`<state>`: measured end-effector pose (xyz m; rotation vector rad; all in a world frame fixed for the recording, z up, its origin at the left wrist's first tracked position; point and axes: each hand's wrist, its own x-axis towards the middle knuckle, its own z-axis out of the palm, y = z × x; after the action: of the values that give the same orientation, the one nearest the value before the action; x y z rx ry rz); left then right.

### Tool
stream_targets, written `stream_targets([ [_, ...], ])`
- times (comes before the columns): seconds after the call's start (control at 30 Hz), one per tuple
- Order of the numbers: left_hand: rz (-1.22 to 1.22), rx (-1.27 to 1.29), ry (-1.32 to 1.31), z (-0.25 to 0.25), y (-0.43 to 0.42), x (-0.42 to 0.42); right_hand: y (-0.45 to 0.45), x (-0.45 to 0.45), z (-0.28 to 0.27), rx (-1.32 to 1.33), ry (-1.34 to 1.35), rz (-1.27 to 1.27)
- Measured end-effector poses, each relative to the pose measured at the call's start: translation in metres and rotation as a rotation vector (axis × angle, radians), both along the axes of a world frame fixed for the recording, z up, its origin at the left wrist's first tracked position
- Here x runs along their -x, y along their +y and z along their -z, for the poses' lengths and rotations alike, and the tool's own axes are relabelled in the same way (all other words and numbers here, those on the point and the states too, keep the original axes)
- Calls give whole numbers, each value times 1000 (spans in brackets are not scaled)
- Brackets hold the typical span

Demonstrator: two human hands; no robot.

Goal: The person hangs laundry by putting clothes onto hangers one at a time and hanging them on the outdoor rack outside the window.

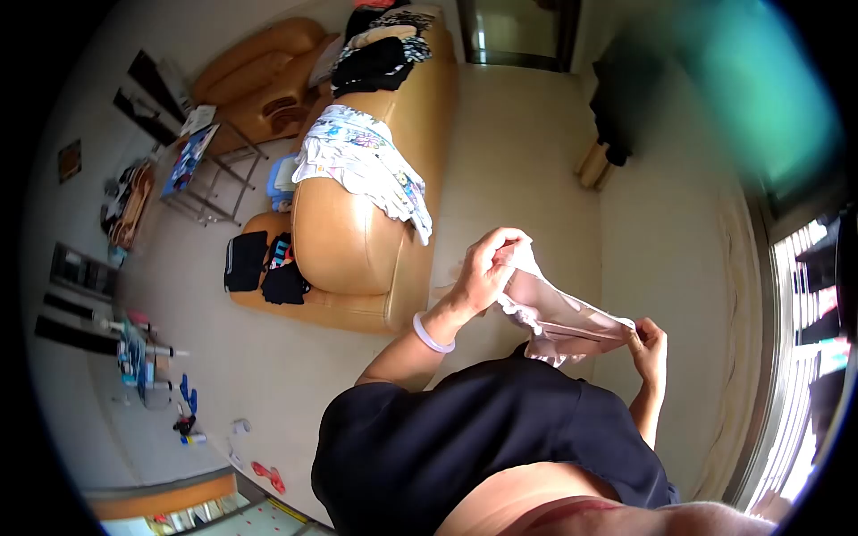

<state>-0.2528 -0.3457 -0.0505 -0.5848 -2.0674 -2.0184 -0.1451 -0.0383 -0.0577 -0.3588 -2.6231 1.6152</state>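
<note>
A small pale pink garment [572,320] with a ruffled edge is stretched between my two hands in front of my chest; its exact kind I cannot make out. My left hand [487,271], with a pale bracelet on the wrist, is closed on its upper left end. Over at the lower right end, the fingers of my right hand [650,347] pinch the fabric. The cloth sags a little between them, and part of it hangs in front of my black top [500,429].
A tan leather sofa [344,241] stands ahead left, with a white floral garment [362,156] over it. Dark folded clothes [371,67] lie farther back, and black clothes [246,262] rest on the seat. A barred window [786,357] and curtain [735,339] are at right.
</note>
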Motion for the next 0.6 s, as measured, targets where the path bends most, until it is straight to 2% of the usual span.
stream_targets([
  [0.03,-30,49,34,-7,5,12,11,21,3,14,-50,-50],
  [0.07,-32,-6,-14,-13,9,23,23,41,4,77,-87,-179],
  [0.1,-27,-80,-68,-21,15,35,18,63,-15,-77,-242,-185],
  [0.13,-33,-164,-130,-28,22,46,29,81,-4,-190,-68,-262],
  [0.17,-46,-252,-193,-29,27,56,48,104,13,-189,-4,-305],
  [0.2,-114,-222,-32,-24,34,73,67,128,28,-188,60,-348],
  [0.23,-89,-282,-36,-23,39,85,83,153,39,-216,68,-350],
  [0.3,-165,-199,29,-37,46,99,111,209,49,-288,52,-341],
  [0.4,-273,-36,77,-23,46,127,123,272,48,-355,98,-426],
  [0.47,-405,-30,144,-12,40,142,123,309,49,-317,110,-450],
  [0.5,-425,-34,189,-10,38,157,121,326,48,-303,110,-458],
  [0.57,-355,-282,91,-8,33,179,107,356,41,-312,126,-445],
  [0.6,-395,-264,51,1,29,188,88,365,20,-401,-56,-389],
])
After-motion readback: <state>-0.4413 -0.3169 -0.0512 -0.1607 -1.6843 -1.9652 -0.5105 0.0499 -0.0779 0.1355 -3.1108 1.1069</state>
